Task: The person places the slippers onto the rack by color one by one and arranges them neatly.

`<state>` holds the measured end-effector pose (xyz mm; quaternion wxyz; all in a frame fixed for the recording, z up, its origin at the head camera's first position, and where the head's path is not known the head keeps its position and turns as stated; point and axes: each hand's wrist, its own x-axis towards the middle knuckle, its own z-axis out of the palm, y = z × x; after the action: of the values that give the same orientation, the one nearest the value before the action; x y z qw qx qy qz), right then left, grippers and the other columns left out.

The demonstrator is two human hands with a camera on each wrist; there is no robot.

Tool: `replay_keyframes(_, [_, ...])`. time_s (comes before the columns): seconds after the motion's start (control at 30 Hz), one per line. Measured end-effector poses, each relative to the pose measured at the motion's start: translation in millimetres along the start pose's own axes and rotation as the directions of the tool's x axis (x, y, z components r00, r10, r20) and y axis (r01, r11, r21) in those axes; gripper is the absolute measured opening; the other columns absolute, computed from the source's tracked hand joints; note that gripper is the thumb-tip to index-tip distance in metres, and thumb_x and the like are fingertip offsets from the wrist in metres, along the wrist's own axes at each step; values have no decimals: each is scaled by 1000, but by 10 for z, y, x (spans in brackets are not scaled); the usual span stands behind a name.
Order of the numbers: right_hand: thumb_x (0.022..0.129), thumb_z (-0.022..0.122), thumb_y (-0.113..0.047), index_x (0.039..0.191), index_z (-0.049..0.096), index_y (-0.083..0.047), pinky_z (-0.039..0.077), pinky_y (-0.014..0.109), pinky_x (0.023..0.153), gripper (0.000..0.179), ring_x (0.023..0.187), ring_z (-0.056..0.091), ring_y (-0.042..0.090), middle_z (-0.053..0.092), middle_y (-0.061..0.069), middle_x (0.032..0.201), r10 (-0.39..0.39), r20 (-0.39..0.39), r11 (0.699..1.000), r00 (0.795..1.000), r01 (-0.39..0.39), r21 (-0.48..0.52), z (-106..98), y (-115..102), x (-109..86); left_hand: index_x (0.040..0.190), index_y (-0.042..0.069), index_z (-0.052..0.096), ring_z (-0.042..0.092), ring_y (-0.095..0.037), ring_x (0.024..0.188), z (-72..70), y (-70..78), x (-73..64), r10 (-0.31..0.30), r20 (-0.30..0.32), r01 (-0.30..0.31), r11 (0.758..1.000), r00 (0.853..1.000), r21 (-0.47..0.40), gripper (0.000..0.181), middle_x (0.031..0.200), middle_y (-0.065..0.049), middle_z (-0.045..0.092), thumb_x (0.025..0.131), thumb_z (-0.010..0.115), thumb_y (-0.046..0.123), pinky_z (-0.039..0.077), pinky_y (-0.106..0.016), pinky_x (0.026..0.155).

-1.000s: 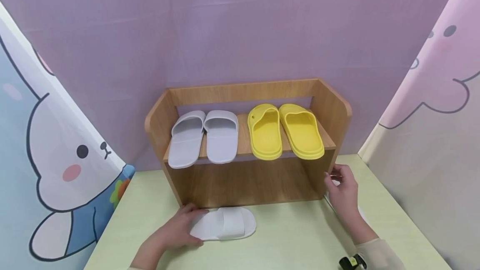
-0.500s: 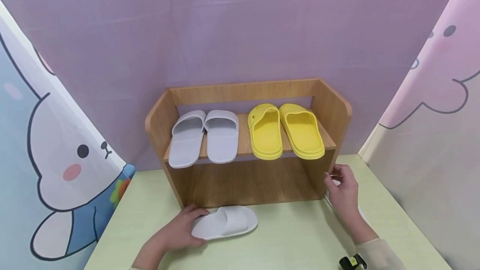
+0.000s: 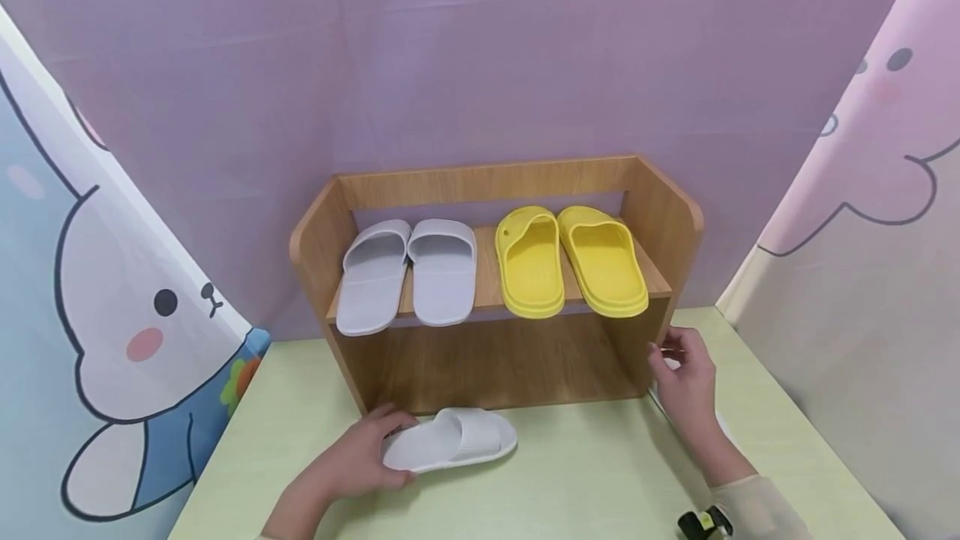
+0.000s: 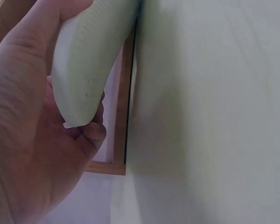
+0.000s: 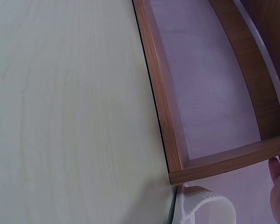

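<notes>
My left hand (image 3: 356, 457) grips the heel end of a white slipper (image 3: 450, 440), thumb on the near side and fingers on the far side. The slipper lies sideways in front of the shoe rack (image 3: 487, 402), toe to the right. In the left wrist view the slipper (image 4: 86, 60) hides some of the fingers. My right hand (image 3: 686, 382) is at the rack's right side, loosely bent fingers touching the outer panel. Mostly hidden beneath that hand is another white slipper (image 3: 726, 432); the right wrist view shows its strap (image 5: 210, 205) beside the rack, apart from the fingers.
A pair of grey slippers (image 3: 444, 273) sits on the rack's upper shelf at the left. Yellow clogs (image 3: 603, 269) stand to their right. The pale table (image 3: 585, 482) ends at a purple backdrop (image 3: 480, 57), with printed cartoon sheets on both sides.
My left hand has turned the white slipper slightly, its toe swinging away from me and a little to the right. My right hand keeps its place.
</notes>
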<state>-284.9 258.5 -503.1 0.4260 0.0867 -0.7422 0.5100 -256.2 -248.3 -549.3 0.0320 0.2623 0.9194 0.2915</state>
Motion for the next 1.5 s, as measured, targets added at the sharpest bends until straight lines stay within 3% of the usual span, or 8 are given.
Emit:
replay_keyframes(0.3, [88,65,23,110,64,17,53,8,82,23,93,64,-2,67,25,101,-3,3,1000,1000,4,-8,-4,-10,5,133,25,74,61,-14,109,-76,96,7,-20,-23,20,1000,1000,-11,70,125,10,63,72,100,48,54,-34,91])
replay_keyframes(0.47, [88,66,24,110,64,18,53,7,82,23,94,64,-3,67,26,101,-10,3,1000,1000,10,2,-4,-1,3,133,26,72,60,-12,105,-60,112,34,-6,-95,6,1000,995,1,70,121,13,63,71,100,45,55,-32,88])
replay_keyframes(0.6, [88,66,25,110,64,18,53,7,82,23,94,65,-1,66,26,102,-15,4,1000,1000,15,2,0,1,8,131,25,73,60,-13,104,-26,106,68,10,-185,-4,999,983,34,69,120,9,63,71,101,43,55,-33,85])
replay_keyframes(0.9, [88,66,24,108,64,17,54,8,80,22,90,66,9,67,24,101,-18,4,1000,1000,18,-15,-4,3,6,124,12,75,65,-17,102,63,111,163,-18,-376,57,994,927,93,68,117,1,66,69,100,42,60,-42,87])
replay_keyframes(1.07, [87,66,24,109,64,17,53,8,81,23,92,64,0,66,24,101,-22,1,1000,1000,22,-21,0,17,-7,119,6,73,65,-23,98,154,124,218,-27,-464,101,985,885,137,67,112,-6,66,69,99,42,60,-44,82])
replay_keyframes(1.3, [87,66,23,109,64,17,53,8,81,23,92,66,5,67,24,102,-12,3,1000,1000,12,-21,-4,7,-9,118,0,71,65,-30,97,241,167,293,-22,-542,128,979,840,158,70,111,-13,66,68,99,40,59,-49,80])
replay_keyframes(1.5, [87,66,21,109,64,16,53,7,81,22,92,66,2,67,23,101,-3,4,1000,1000,3,-24,-9,-4,-5,119,0,70,63,-34,94,269,215,358,-57,-597,171,976,800,136,71,109,-17,66,69,99,41,58,-52,78])
